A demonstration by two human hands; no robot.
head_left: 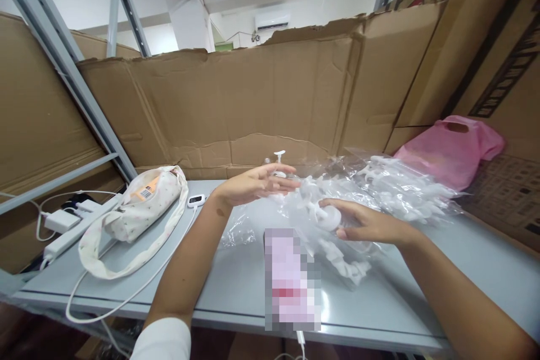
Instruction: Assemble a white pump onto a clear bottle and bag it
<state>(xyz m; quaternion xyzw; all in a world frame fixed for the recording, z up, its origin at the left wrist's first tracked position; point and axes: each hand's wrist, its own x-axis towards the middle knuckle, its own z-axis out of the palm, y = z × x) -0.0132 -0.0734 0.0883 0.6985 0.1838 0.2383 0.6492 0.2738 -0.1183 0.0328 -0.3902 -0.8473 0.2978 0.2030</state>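
Left of the pink bag (447,152), the right hand (365,222) grips a white part (331,217), better lightly; the left hand (259,184), fingers extended, should give room.

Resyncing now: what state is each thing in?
Left hand: open, fingers extended
Right hand: curled around white round part
White stem: upright
Rightmost clear bag: holding white parts
Pink bag: crumpled
Fabric pouch: lying, strap looped
Power strip: adapters plugged in
White device: cable attached
Cardboard: torn top

The bags (415,188) are clear plastic (glossy), the cardboard (253,101) matt.
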